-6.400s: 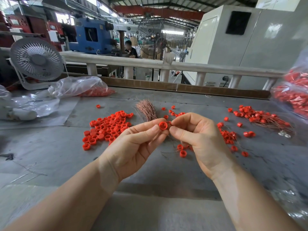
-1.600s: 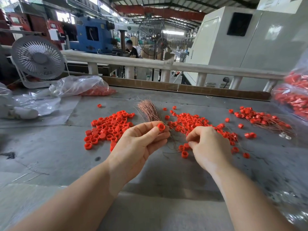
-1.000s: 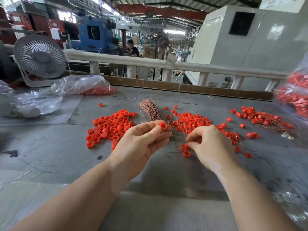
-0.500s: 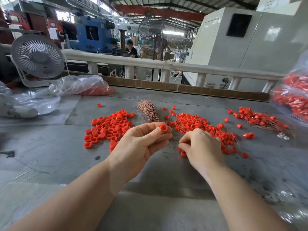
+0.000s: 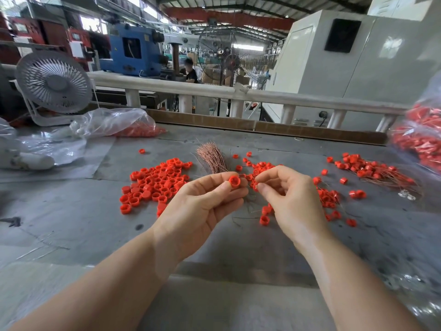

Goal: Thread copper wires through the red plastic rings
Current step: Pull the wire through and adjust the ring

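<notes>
My left hand (image 5: 205, 206) pinches a red plastic ring (image 5: 234, 181) between thumb and forefinger, its hole facing me. My right hand (image 5: 290, 199) is raised beside it, thumb and forefinger pinched on a thin copper wire whose tip points toward the ring; a second red ring (image 5: 254, 186) shows at those fingertips. A bundle of copper wires (image 5: 212, 157) lies on the grey table behind my hands. Loose red rings sit in a pile (image 5: 155, 181) to the left and another pile (image 5: 327, 199) partly hidden behind my right hand.
Rings with wires through them lie at the right (image 5: 374, 169). Plastic bags of red rings sit at the far right (image 5: 420, 137) and back left (image 5: 119, 124). A white desk fan (image 5: 53, 83) stands at the back left. A railing (image 5: 238, 94) borders the table's far edge.
My right hand has lifted from the table, where it was picking among the rings, up to the ring held in my left hand. My left hand has stayed nearly still.
</notes>
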`<state>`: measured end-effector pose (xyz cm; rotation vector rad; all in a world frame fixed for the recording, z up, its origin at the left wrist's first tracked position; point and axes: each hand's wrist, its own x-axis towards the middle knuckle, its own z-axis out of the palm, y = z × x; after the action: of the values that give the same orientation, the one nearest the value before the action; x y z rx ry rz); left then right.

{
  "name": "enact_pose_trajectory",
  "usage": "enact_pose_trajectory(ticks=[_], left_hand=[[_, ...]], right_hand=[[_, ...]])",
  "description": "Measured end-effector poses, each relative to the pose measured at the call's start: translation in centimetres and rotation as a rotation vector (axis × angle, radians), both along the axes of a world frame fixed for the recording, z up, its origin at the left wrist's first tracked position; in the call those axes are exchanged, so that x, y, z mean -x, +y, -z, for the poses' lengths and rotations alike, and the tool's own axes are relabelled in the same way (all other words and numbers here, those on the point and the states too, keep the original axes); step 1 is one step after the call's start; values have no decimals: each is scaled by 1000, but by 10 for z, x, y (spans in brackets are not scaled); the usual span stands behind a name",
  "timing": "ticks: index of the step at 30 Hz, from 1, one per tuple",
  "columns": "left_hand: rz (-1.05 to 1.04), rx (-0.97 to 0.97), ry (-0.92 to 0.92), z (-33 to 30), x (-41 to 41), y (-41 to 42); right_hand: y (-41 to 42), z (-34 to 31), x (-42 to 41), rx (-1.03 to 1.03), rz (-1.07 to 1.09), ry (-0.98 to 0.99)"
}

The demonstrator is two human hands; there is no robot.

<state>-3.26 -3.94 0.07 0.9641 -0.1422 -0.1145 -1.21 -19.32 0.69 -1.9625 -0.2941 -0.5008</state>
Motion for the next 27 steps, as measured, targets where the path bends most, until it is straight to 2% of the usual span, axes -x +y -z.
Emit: enact_pose_trajectory(ticks=[5,13,27], left_hand=[[3,-8,2,-1,1,0],[7,-9,10,-1,2,0],[30,3,17,-1,2,0]], right_hand=[[0,-3,2,-240,-112,103],[1,-10,7,-433,-265,195],[1,-14,10,-470,-298,199]])
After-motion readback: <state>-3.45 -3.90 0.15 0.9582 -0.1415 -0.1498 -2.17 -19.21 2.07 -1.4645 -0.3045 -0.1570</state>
